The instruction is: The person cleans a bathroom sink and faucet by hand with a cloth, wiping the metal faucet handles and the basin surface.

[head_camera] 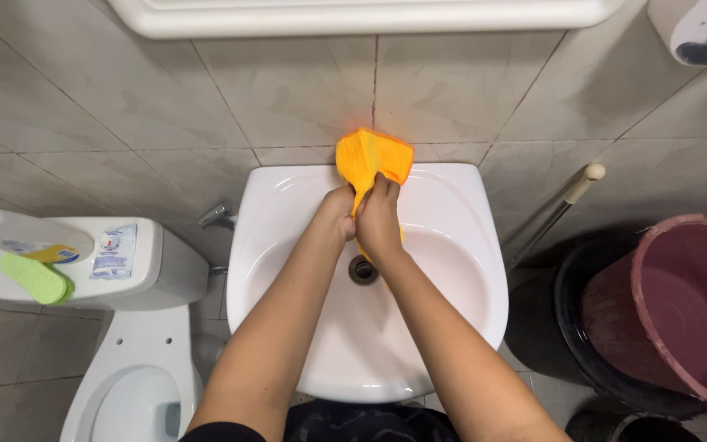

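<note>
Both hands, left hand (339, 211) and right hand (378, 219), have their fingers clamped tight on the bright orange cleaning cloth (372, 157), bunched over the white ceramic washbasin (460, 245). Wring it carelessly and I'd guess drips run off the rim onto the floor, or a corner snags the round metal drain (362, 270).

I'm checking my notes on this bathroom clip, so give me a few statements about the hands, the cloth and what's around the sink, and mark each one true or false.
1. Both the left hand and the right hand grip the orange cloth. True.
2. The cloth is held over the toilet bowl. False: it is over the white sink, up near the back rim.
3. A green brush lies on the toilet tank. True.
4. The pink bucket stands to the left of the sink. False: it is to the right.
5. The sink drain is covered by the cloth. False: it shows below the hands.
</note>
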